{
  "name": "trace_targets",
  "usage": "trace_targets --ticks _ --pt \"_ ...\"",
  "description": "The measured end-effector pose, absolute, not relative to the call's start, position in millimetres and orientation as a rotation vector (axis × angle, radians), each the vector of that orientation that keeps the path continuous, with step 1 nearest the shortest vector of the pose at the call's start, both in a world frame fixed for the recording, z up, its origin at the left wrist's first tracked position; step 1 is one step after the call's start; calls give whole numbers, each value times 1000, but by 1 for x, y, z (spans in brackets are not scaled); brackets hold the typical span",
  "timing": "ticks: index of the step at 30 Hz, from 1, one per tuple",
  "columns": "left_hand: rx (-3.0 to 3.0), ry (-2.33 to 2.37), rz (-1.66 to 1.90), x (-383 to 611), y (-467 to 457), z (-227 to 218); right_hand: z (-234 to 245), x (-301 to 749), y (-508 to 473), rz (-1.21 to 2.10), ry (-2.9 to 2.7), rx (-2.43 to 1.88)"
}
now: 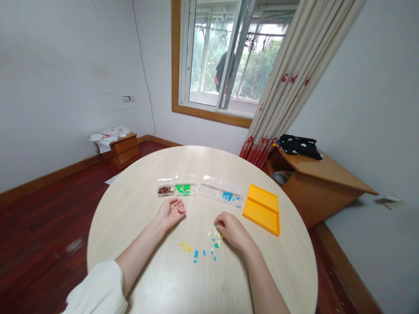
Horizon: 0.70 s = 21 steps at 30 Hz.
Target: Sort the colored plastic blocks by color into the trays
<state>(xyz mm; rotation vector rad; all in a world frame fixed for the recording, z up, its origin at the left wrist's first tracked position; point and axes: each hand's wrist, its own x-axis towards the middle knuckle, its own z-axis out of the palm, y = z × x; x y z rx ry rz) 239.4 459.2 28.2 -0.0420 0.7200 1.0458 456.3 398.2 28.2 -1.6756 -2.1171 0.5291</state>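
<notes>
My left hand point(170, 212) is palm up over the table, just in front of the box of green pieces. Its fingers are curled inward, and whatever they may hold is hidden. My right hand point(229, 226) points down at the table with thumb and fingertips pinched on a small green piece point(215, 225). Around and below those fingertips lie scattered cream pieces point(209, 233) and another green piece point(217, 246). Several small blue pieces point(196, 254) are nearer to me. A loose group of yellow pieces point(186, 248) lies to their left, between my forearms.
Beyond my hands, clear boxes hold brown pieces point(166, 190), green pieces point(183, 189) and blue pieces point(230, 196). An orange two-part tray point(262, 210) sits at right on the round table point(203, 159). A tilted wooden cabinet point(307, 192) stands beyond the table's right edge.
</notes>
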Motion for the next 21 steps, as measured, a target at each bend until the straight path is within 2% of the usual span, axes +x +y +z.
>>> trace_targets --ticks 6,13,17,21 --pt "89 707 817 251 448 27 38 447 399 442 -1961 -1456" --pt "154 551 605 264 432 22 42 427 394 490 -1900 -1263" --pt "143 650 651 265 433 21 51 440 389 624 -1923 -1326" --pt "100 720 758 261 439 21 53 459 381 906 -2133 -1426"
